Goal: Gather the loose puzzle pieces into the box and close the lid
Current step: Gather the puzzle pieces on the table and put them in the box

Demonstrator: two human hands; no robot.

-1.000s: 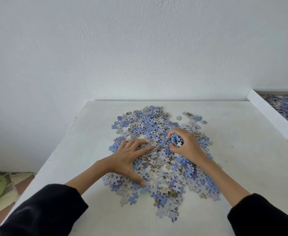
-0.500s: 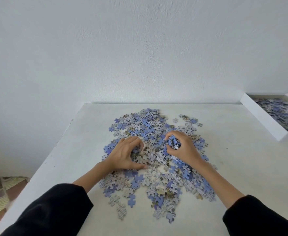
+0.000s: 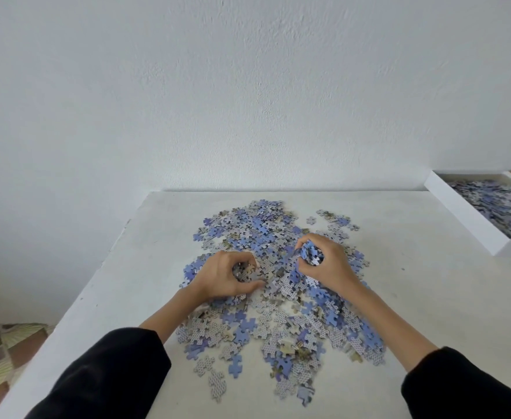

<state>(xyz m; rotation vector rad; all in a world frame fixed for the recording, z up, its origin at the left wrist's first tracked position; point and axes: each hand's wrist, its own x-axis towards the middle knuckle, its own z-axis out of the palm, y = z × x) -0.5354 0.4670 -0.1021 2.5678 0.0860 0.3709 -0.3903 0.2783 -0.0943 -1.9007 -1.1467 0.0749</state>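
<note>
A wide pile of loose blue and grey puzzle pieces (image 3: 266,234) lies spread over the middle of the white table (image 3: 414,297). My left hand (image 3: 227,275) sits on the pile's left part, fingers curled round a small clump of pieces. My right hand (image 3: 323,264) is at the pile's centre and grips a bunch of blue pieces between thumb and fingers. The open white box (image 3: 471,220) stands at the far right of the table with several pieces inside. No lid is in view.
A white wall rises right behind the table. The table's left edge drops to a patterned floor (image 3: 3,352) at lower left. Bare tabletop lies between the pile and the box.
My left hand's fingers, flat and spread on the pile a second ago, have curled in around pieces. My right hand has kept its grip on its bunch. The view shifted slightly right.
</note>
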